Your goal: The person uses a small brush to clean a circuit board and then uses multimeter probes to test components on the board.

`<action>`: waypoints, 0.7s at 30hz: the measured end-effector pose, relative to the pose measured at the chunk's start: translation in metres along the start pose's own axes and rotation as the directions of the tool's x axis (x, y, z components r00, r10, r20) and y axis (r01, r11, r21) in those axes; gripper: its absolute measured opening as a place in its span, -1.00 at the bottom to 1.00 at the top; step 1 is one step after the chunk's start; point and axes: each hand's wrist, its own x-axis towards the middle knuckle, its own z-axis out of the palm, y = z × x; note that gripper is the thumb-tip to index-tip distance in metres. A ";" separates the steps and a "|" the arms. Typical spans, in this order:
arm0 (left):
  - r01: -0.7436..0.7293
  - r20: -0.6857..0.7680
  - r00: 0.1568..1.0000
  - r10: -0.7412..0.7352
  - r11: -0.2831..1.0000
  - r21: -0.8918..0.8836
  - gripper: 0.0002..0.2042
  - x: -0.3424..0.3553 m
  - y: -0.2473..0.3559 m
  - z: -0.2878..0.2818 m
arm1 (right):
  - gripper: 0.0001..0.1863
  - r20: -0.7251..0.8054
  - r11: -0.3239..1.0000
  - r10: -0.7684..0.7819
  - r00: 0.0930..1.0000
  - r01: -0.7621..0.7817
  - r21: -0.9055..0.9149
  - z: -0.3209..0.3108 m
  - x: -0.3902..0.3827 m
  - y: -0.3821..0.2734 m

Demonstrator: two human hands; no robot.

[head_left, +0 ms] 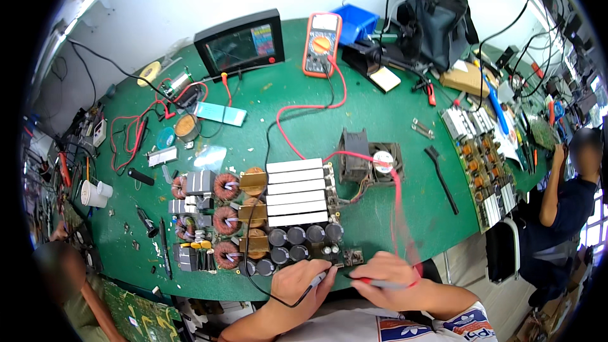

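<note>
My left hand (299,286) is closed around a black test probe (315,280), its tip at the near right edge of a power circuit board. My right hand (394,273) grips a red test probe (377,284), pointing left toward the same edge; whether either tip touches metal I cannot tell. The board carries white bars (296,191), black round capacitors (296,235) and copper-wound coils (227,220). A small component block (353,256) sits at its near right corner. Black and red leads run up to an orange multimeter (322,44) standing at the back.
Two cooling fans (354,157) sit behind the board's right side. A black brush (441,180) and another circuit board (481,171) lie to the right. A black-framed screen (239,44) stands at the back. Screwdriver-like tools (166,248) lie left. Other people sit at both sides.
</note>
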 end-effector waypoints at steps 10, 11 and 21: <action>-0.089 -0.275 0.959 0.070 0.994 -0.059 -0.83 -0.028 -0.022 0.015 | -0.85 0.261 0.625 -0.197 0.945 0.327 -0.709 -0.118 0.157 -0.024; -0.081 -0.268 0.962 0.060 0.994 -0.068 -0.83 -0.027 -0.021 0.014 | -0.85 0.265 0.601 -0.235 0.935 0.354 -0.717 -0.116 0.185 -0.006; -0.091 -0.225 0.973 0.056 0.985 -0.148 -0.83 -0.017 -0.018 0.013 | -0.60 -0.242 0.580 0.164 0.956 -0.292 -0.760 -0.084 0.366 0.157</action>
